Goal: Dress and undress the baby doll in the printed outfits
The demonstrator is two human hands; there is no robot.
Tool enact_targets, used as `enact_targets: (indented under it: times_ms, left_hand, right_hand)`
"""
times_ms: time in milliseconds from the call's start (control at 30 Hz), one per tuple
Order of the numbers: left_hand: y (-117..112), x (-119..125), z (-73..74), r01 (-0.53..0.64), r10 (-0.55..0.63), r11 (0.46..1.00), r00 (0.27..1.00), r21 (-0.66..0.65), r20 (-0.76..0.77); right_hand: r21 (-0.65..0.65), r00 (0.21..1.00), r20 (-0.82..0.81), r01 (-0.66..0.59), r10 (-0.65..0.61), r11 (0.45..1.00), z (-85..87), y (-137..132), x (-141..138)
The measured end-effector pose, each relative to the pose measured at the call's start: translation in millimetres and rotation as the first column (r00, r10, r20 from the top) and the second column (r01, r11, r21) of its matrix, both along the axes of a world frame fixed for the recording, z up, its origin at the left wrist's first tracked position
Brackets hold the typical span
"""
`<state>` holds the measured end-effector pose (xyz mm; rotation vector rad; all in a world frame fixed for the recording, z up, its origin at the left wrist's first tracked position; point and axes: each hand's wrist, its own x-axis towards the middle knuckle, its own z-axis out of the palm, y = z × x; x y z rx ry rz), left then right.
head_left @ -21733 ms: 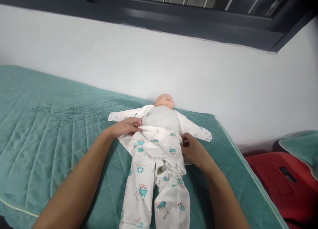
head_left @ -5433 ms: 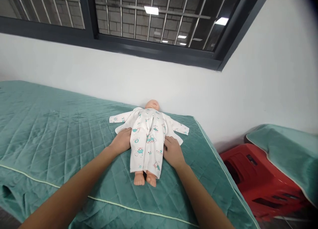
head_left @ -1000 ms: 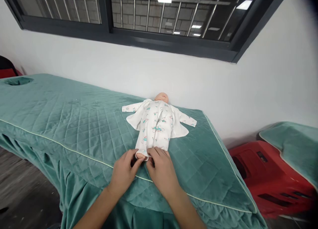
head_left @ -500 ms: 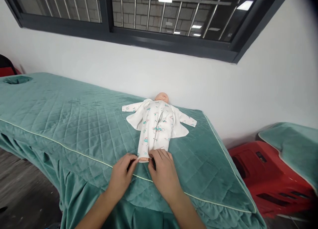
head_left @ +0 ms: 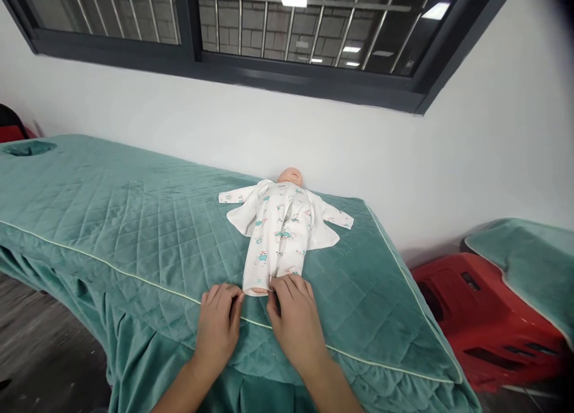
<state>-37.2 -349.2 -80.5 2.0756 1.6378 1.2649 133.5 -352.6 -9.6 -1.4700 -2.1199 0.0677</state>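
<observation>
Now my left fingers (head_left: pixel 237 290) and right fingers (head_left: pixel 278 285) pinch one trouser cuff (head_left: pixel 255 284); the doll (head_left: pixel 290 176) lies on its back on the green bed (head_left: pixel 156 222), and tugging too hard could drag it edgeward.

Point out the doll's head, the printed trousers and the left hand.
Doll's head (head_left: pixel 290 176): head view, on its bare upper surface.
Printed trousers (head_left: pixel 274 241): head view, on the patterned front of the legs.
Left hand (head_left: pixel 217 323): head view, on the back of the hand.
</observation>
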Motion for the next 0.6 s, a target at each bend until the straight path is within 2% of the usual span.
enact_targets:
  times_ms: [167, 400, 600]
  left_hand:
    - [3.4, 5.6, -0.3, -0.016, 0.009, 0.996, 0.997, 0.088, 0.079]
    - [20.9, 4.7, 21.3, 0.215, -0.221, 0.970, 0.974, 0.112, 0.046]
    - [26.6, 4.2, 24.8, 0.284, -0.287, 0.958, 0.945, 0.041, 0.159]
  right_hand:
    - [-0.015, 1.000, -0.002, 0.002, -0.003, 1.000, 0.5, -0.3, -0.1]
    - [-0.061, 1.000, -0.031, -0.005, 0.003, 0.998, 4.8, -3.1, 1.5]
    - [-0.076, 0.996, -0.089, -0.038, 0.031, 0.996, 6.5, -4.4, -1.5]
